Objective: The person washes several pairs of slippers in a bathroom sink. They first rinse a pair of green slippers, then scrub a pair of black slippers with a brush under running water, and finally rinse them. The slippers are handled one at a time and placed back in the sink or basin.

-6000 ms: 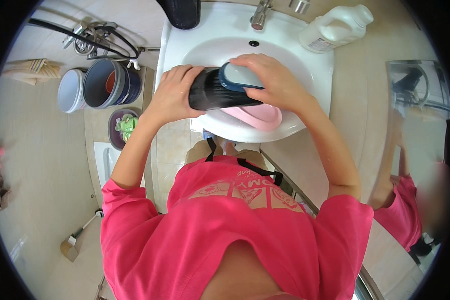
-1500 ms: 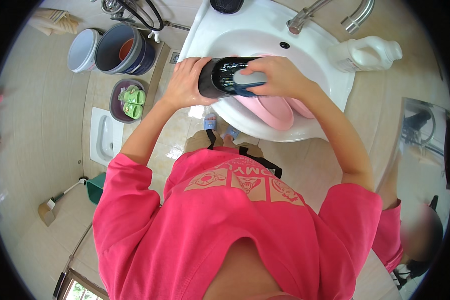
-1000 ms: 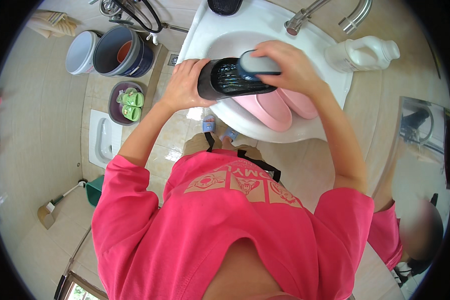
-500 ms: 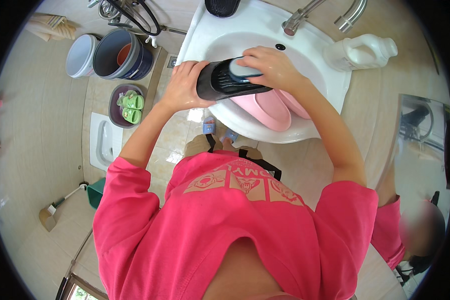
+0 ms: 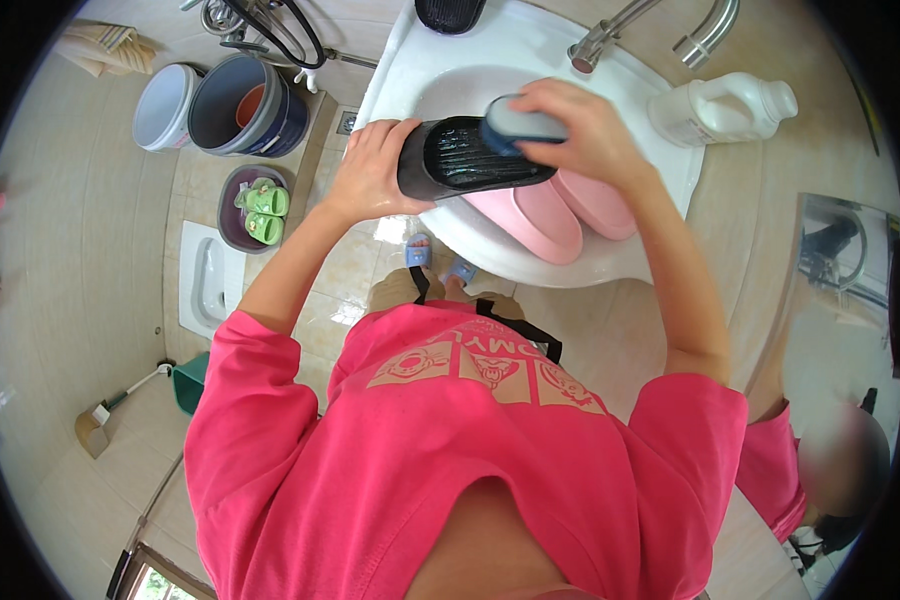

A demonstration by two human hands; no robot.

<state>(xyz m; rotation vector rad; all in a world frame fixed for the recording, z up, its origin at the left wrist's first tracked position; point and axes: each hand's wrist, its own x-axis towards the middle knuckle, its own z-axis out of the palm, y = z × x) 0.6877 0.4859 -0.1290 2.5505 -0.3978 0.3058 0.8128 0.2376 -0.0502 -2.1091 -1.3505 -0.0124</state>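
Note:
My left hand (image 5: 373, 170) is closed round one end of a black slipper (image 5: 470, 165), its ridged, wet-looking insole turned up. The slipper is held above the front left of the white washbasin (image 5: 395, 95). In my right hand (image 5: 590, 130) is a scrub brush (image 5: 520, 125) with a grey-white back and dark blue bristle side. It is over the slipper's right end, a little blurred; I cannot tell whether the bristles touch. Beneath, a pair of pink slippers (image 5: 535, 225) rests in the basin. Another black slipper (image 5: 450, 12) lies on the basin's far left corner.
A white jug (image 5: 715, 110) stands at the basin's right, below the metal taps (image 5: 595, 45). Left are buckets (image 5: 235, 105), a purple tub (image 5: 232, 225) with green clogs (image 5: 265, 212), and a squat toilet (image 5: 207, 280). A mirror (image 5: 840, 330) is at right.
My right hand and the brush have moved right and slightly up along the slipper, uncovering more of its insole. My left hand and the slipper have barely shifted.

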